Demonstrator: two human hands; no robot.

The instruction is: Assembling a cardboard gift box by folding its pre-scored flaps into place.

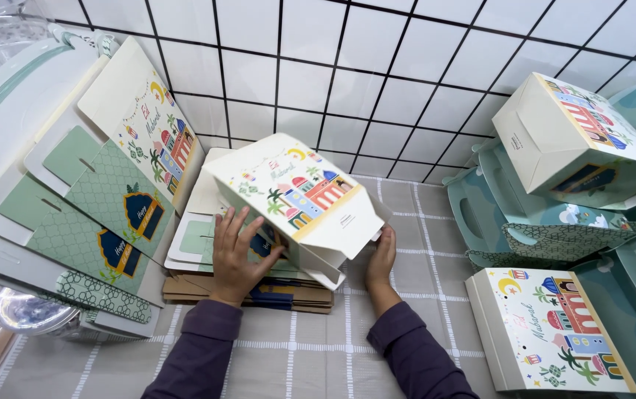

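Wall: white square tiles with dark joints (377,81) fill the background behind everything.
Desk: the desk (310,362) carries a grey cloth with pale checked lines, and all the cartons lie on it.
Flat cartons, left: a leaning pile of flat unfolded cartons (103,199), cream and green with small printed buildings and palms, rests against the wall side. They are not yet shaped.
Finished boxes, right: several folded boxes (576,140) stand or lie together, some cream, some teal with handle cut-outs. One more cream box (547,332) lies nearest to the person, its printed face up.
Stack in the middle: a lower stack of flat pieces (199,244) sits just behind the hands, with brown cardboard sheets (288,299) under it.
Box in work: a half-formed cream box (299,199) is held tilted above the middle stack, its body already open into shape; the bottom flaps toward the person look not yet closed.
Left hand: the left hand (235,255) has its fingers spread wide, and it presses on the box's lower left side.
Right hand: the right hand (381,258) is curled around the lower right corner of the same box and supports it.
Progress: I judge that some boxes are done, one is half made, and many flat ones are left.
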